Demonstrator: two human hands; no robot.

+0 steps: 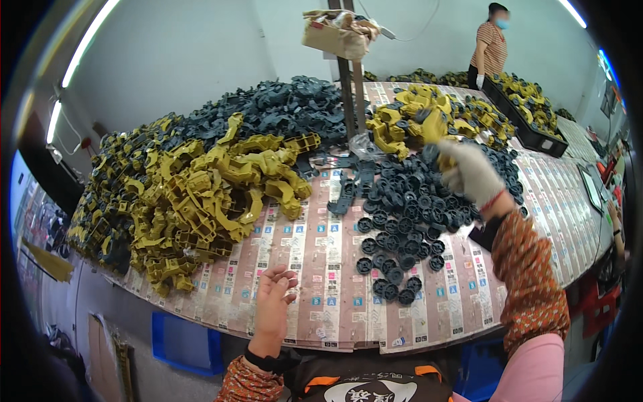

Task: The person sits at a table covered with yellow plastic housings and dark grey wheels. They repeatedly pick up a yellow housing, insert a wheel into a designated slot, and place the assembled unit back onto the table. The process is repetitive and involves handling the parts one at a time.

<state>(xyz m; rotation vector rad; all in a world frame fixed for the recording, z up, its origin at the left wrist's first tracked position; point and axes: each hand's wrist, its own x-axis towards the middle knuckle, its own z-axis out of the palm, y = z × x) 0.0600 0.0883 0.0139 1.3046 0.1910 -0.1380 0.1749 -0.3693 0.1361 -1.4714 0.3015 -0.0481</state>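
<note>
Surface [305,251]: broad, covered in striped printed sheets; near edge curved in this wide view.
Yellow shells [201,194]: large heap, left, dark pieces mixed in at its outer side.
Dark shells [288,107]: heap behind these.
Wheels [395,244]: dark, loose pile, right of centre, thinning toward the near edge.
Yellow pieces [418,110]: second heap, beyond the wheels, dark parts among them.
Post [345,87]: upright, mid-surface; box [325,39] stuffed with cloth near its top, clear bag [365,146] at its foot.
Crate [536,139]: black, filled, far right.
Room: pale wall [194,53], tube lights [87,43], blue bin [184,343] below the near edge; a masked person [492,50] in a striped top beside the crate.
Writing: small blue and pink squares with characters on the sheets; white emblem and characters on the dark apron [368,387].
Left hand [271,301]: bare, raised over the near edge, fingers loosely curled, empty.
Right hand [472,173]: gloved, blurred, reaching forward over the wheels, yellow at its fingertips; whether it grips cannot be told.
</note>
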